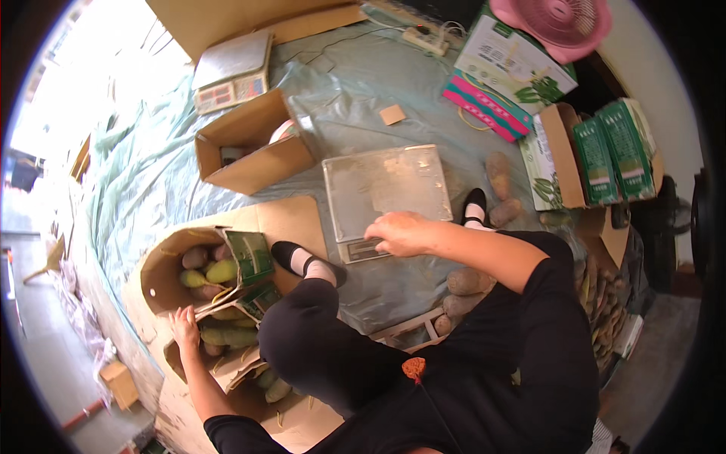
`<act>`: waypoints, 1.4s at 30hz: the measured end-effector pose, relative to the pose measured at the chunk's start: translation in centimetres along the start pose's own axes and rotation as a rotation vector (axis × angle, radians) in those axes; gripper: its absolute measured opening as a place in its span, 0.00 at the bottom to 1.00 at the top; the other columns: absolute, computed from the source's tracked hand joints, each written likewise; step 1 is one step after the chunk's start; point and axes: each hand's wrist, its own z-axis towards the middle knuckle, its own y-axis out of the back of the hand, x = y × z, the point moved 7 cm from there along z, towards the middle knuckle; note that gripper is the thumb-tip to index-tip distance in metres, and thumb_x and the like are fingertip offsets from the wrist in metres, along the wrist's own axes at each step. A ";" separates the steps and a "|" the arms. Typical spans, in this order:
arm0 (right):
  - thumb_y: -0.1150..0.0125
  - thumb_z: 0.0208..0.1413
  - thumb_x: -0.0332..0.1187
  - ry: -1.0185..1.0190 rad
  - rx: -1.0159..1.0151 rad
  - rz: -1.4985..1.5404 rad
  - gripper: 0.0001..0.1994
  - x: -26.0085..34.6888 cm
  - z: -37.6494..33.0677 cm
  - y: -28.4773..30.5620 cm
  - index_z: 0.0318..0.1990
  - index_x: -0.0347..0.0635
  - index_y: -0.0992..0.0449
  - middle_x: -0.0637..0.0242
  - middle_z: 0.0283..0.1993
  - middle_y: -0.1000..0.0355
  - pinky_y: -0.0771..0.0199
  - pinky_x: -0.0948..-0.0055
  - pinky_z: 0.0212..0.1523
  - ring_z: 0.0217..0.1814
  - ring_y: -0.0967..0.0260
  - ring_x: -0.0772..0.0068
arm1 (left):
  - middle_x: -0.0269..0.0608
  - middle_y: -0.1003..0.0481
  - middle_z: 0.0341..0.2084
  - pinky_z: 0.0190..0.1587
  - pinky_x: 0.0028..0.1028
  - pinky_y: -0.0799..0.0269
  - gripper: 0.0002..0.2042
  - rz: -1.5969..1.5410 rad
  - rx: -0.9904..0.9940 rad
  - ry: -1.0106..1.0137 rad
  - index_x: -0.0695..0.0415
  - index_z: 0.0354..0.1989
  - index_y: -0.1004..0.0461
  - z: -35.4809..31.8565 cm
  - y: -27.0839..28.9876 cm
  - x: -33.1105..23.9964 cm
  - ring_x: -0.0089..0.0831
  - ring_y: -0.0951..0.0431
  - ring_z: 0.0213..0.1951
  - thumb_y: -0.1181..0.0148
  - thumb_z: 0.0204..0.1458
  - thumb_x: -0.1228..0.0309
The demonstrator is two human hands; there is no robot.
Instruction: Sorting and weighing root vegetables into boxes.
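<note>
Head cam, looking down: a person in black clothes sits on the floor, w/ a pale green plastic sheet (151, 174), thin and wrinkled, spread over most of it. The right hand (401, 232) lies palm-down, fingers loosely curled, on the front edge of a flat digital scale w/ a dull square steel platter (386, 189); it grips nothing. The scale sits just ahead of the person's knees, between two feet in black flat shoes w/ white socks (299, 261). The left hand (184, 325) rests at the rim of an open brown cardboard carton (162, 276), fingers spread narrow on the flap edge; whether it pinches the flap, can't tell. Inside that carton, smooth oval green-yellow mangoes (212, 271) lie packed together, a green printed card flap (251, 256) folded over them. More mangoes sit in a second carton just below, partly hidden by the leg.

Further out: a second open brown box (253, 151), near-empty; a silver counter scale w/ a keypad (233, 72); a small square cardboard scrap (392, 114); a white power strip (425, 39); a pink round plastic fan (556, 21). Right side, green-and-white printed cartons (597, 155), glossy, one holding green packs. Rough brown oval fruits (499, 178) lie loose beside the right foot, more by the right knee.
</note>
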 end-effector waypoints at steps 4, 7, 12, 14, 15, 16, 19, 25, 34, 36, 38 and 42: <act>0.42 0.51 0.36 -0.042 -0.119 0.036 0.16 -4.3 -7.8 2.7 0.48 0.43 0.28 0.55 0.46 0.28 0.33 0.60 0.50 0.51 0.32 0.53 | 0.48 0.28 0.49 0.64 0.43 0.51 0.21 -0.078 -0.011 -0.019 0.53 0.46 0.24 -0.1 0.3 -3.2 0.46 0.38 0.59 0.57 0.59 0.51; 0.42 0.51 0.35 -0.033 -0.190 0.117 0.17 -5.4 -11.5 4.0 0.48 0.43 0.28 0.54 0.45 0.28 0.33 0.60 0.50 0.50 0.32 0.52 | 0.50 0.25 0.45 0.54 0.35 0.36 0.19 -0.402 0.111 -0.016 0.61 0.47 0.26 -0.1 0.4 -2.3 0.43 0.28 0.51 0.50 0.58 0.58; 0.40 0.48 0.37 -0.047 -0.288 0.113 0.17 -7.9 -15.6 4.7 0.47 0.44 0.27 0.53 0.42 0.27 0.32 0.58 0.47 0.48 0.30 0.51 | 0.47 0.25 0.45 0.51 0.27 0.34 0.18 -0.755 0.189 -0.191 0.67 0.52 0.31 -0.6 6.8 -18.0 0.31 0.27 0.48 0.46 0.56 0.69; 0.41 0.49 0.36 -0.019 -0.329 0.136 0.18 -8.1 -15.8 5.2 0.48 0.42 0.28 0.51 0.42 0.28 0.33 0.58 0.47 0.48 0.31 0.49 | 0.48 0.27 0.48 0.54 0.28 0.36 0.18 -0.726 0.143 -0.350 0.66 0.52 0.32 -2.9 11.7 -26.2 0.32 0.28 0.50 0.46 0.55 0.71; 0.40 0.48 0.36 -0.014 -0.353 0.117 0.18 -7.9 -16.1 5.8 0.48 0.42 0.28 0.51 0.42 0.28 0.33 0.58 0.48 0.48 0.31 0.50 | 0.49 0.28 0.49 0.54 0.28 0.37 0.18 -0.656 0.170 -0.411 0.66 0.53 0.32 -3.6 13.6 -29.2 0.32 0.30 0.52 0.46 0.54 0.73; 0.40 0.48 0.36 -0.014 -0.377 0.098 0.19 -7.9 -16.3 6.3 0.48 0.42 0.29 0.52 0.43 0.28 0.33 0.58 0.48 0.48 0.31 0.50 | 0.50 0.28 0.49 0.55 0.29 0.38 0.18 -0.632 0.192 -0.417 0.65 0.53 0.31 -4.3 14.8 -32.1 0.34 0.30 0.53 0.46 0.53 0.73; 0.40 0.48 0.36 -0.044 -0.469 0.146 0.19 -10.4 -18.5 7.4 0.49 0.43 0.29 0.52 0.45 0.28 0.33 0.58 0.48 0.49 0.32 0.50 | 0.47 0.30 0.51 0.65 0.45 0.58 0.20 -0.399 0.131 -0.666 0.58 0.52 0.30 -8.5 17.9 -44.6 0.44 0.37 0.60 0.44 0.49 0.72; 0.41 0.51 0.35 0.048 -0.902 0.473 0.17 -12.1 -26.2 13.9 0.49 0.42 0.28 0.59 0.44 0.27 0.30 0.68 0.46 0.44 0.29 0.65 | 0.43 0.31 0.53 0.65 0.54 0.65 0.21 -0.093 0.172 -0.855 0.51 0.53 0.30 -15.1 17.5 -53.9 0.43 0.39 0.61 0.41 0.47 0.66; 0.44 0.56 0.31 -0.085 -1.271 0.956 0.06 -17.9 -38.3 12.9 0.34 0.38 0.25 0.75 0.22 0.33 0.38 0.83 0.27 0.26 0.37 0.84 | 0.46 0.26 0.44 0.58 0.40 0.45 0.16 -0.258 0.182 -0.884 0.54 0.46 0.25 -13.0 15.0 -54.0 0.44 0.30 0.51 0.42 0.48 0.64; 0.44 0.56 0.31 -0.152 -1.100 0.956 0.06 -15.9 -35.9 11.7 0.33 0.37 0.25 0.75 0.20 0.33 0.40 0.82 0.26 0.25 0.37 0.84 | 0.49 0.23 0.29 0.47 0.38 0.35 0.12 -0.317 0.110 -0.892 0.59 0.30 0.21 -12.8 16.5 -55.5 0.45 0.25 0.37 0.41 0.47 0.62; 0.44 0.55 0.31 -0.157 -0.979 0.815 0.07 -14.0 -33.0 10.7 0.32 0.36 0.26 0.73 0.20 0.32 0.40 0.80 0.26 0.24 0.38 0.83 | 0.49 0.26 0.16 0.35 0.37 0.30 0.13 -0.309 0.159 -0.747 0.61 0.24 0.23 -11.5 16.9 -55.8 0.46 0.24 0.26 0.41 0.47 0.62; 0.45 0.53 0.30 -0.063 -0.803 0.568 0.09 -8.1 -26.9 10.0 0.41 0.38 0.29 0.58 0.32 0.28 0.32 0.67 0.36 0.35 0.30 0.59 | 0.50 0.25 0.20 0.36 0.36 0.30 0.11 -0.451 0.129 -0.554 0.61 0.29 0.23 -7.2 17.7 -52.8 0.42 0.23 0.29 0.42 0.48 0.64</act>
